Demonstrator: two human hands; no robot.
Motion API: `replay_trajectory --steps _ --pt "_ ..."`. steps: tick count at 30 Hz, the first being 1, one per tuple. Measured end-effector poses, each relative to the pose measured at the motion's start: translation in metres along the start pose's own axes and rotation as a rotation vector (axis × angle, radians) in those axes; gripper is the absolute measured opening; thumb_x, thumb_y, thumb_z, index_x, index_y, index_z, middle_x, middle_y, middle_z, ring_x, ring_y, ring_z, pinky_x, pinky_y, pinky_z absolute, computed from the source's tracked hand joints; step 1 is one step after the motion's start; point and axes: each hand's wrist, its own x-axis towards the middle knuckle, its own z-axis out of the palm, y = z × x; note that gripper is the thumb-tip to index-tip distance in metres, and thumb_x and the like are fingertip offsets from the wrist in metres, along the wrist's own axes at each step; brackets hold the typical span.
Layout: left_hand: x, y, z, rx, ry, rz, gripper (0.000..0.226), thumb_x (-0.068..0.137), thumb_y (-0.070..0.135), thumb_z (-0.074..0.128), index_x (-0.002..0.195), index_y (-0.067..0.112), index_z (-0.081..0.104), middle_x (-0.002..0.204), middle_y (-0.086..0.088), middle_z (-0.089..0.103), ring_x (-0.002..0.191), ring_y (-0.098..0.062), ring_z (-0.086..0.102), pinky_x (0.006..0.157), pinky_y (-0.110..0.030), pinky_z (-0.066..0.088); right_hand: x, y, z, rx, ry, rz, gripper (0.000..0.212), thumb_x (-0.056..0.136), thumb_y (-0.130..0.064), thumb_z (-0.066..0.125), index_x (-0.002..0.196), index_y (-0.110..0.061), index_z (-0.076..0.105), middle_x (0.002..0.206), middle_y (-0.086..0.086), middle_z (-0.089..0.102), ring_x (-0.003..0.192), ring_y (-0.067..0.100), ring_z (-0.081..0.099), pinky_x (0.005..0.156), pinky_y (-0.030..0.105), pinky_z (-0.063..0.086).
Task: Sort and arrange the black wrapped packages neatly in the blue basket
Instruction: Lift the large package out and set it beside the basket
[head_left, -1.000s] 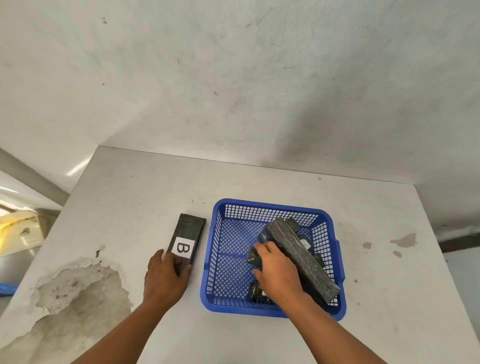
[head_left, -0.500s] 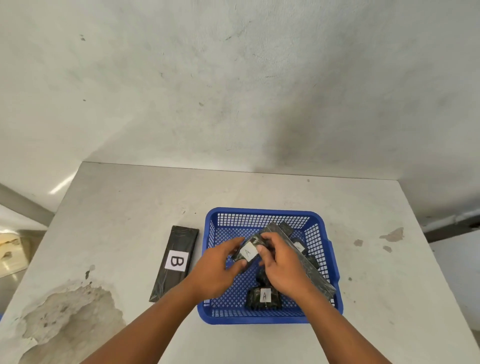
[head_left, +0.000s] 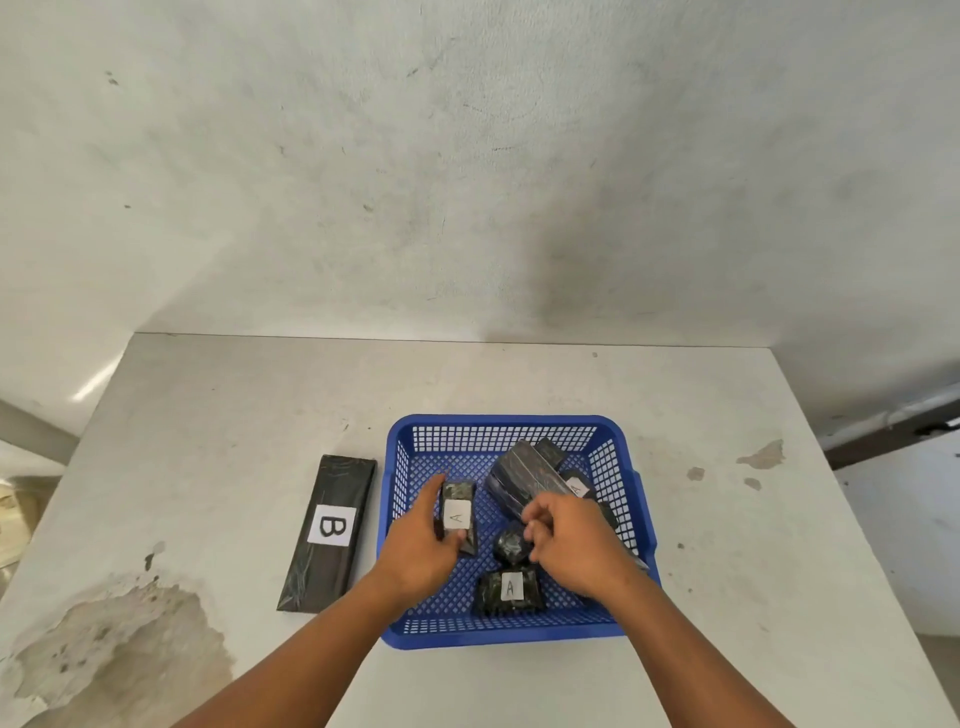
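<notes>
A blue mesh basket (head_left: 400, 457) stands on the table. My left hand (head_left: 421, 545) grips a small black package labelled A (head_left: 458, 512) over the basket's left half. My right hand (head_left: 571, 545) hovers curled over the basket's middle, holding nothing I can see. Below it lies a small round black package (head_left: 511, 545). Another A package (head_left: 511, 590) rests near the front wall. A long black package (head_left: 530, 480) leans diagonally toward the back right, with a further A package (head_left: 575, 486) beside it. A long black package labelled B (head_left: 330, 530) lies flat on the table left of the basket.
The grey table (head_left: 727, 545) has a peeled, stained patch (head_left: 119, 644) at the front left and small spots at the right. A plain grey wall (head_left: 467, 182) rises behind the table's back edge.
My left hand left the B package, reached into the basket and took the small A package to the left. My right hand let go of it and drew back toward the middle.
</notes>
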Motion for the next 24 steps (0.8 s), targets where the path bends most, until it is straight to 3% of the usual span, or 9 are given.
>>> replay_trajectory --steps 2,6,9,15,20,24 --pt "0.003 -0.004 0.007 0.006 0.016 -0.053 0.071 0.091 0.012 0.061 0.148 0.034 0.023 0.097 0.001 0.066 0.080 -0.018 0.068 0.060 -0.025 0.054 -0.009 0.009 0.005 -0.096 -0.032 0.022 0.014 0.092 -0.012 0.055 0.092 -0.022 0.065 0.084 -0.001 0.071 0.074 0.015 0.068 0.072 0.038 0.059" --pt "0.014 -0.008 0.021 0.070 0.064 -0.122 0.067 0.090 0.013 0.062 0.146 0.028 0.028 0.116 -0.010 0.066 0.087 -0.029 0.068 0.072 -0.040 0.057 -0.025 0.022 0.017 -0.166 -0.028 0.025 0.013 0.092 -0.016 0.055 0.095 -0.021 0.067 0.086 0.001 0.071 0.076 0.017 0.066 0.069 0.036 0.058" --pt "0.018 -0.010 0.032 0.108 0.078 -0.137 0.068 0.088 0.017 0.066 0.146 0.026 0.031 0.120 -0.010 0.066 0.090 -0.026 0.067 0.078 -0.038 0.056 -0.033 0.022 0.019 -0.156 -0.005 -0.012 0.011 0.093 -0.019 0.055 0.094 -0.022 0.065 0.083 0.000 0.070 0.073 0.015 0.064 0.065 0.034 0.057" --pt "0.024 -0.007 0.048 0.211 0.101 -0.126 0.075 0.085 0.027 0.071 0.148 0.024 0.030 0.130 -0.015 0.057 0.112 -0.031 0.060 0.094 -0.045 0.052 -0.039 0.032 -0.010 -0.074 0.175 -0.061 0.011 0.091 -0.020 0.057 0.089 -0.024 0.067 0.074 -0.009 0.069 0.064 0.006 0.063 0.061 0.031 0.056" --pt "0.021 -0.007 0.049 0.157 0.069 -0.142 0.082 0.087 0.028 0.069 0.152 0.025 0.019 0.124 -0.011 0.065 0.106 -0.027 0.063 0.088 -0.040 0.054 -0.026 0.048 -0.040 0.048 0.351 -0.047 0.010 0.089 -0.018 0.064 0.085 -0.027 0.068 0.070 -0.016 0.066 0.068 -0.001 0.063 0.056 0.012 0.050" --pt "0.024 -0.006 0.045 0.142 0.105 -0.187 0.075 0.090 0.031 0.065 0.150 0.021 0.021 0.115 -0.015 0.067 0.101 -0.030 0.064 0.085 -0.042 0.053 -0.013 0.054 -0.047 0.058 0.403 -0.033 0.012 0.086 -0.030 0.069 0.096 -0.031 0.063 0.088 -0.014 0.066 0.077 -0.001 0.061 0.061 0.005 0.042"
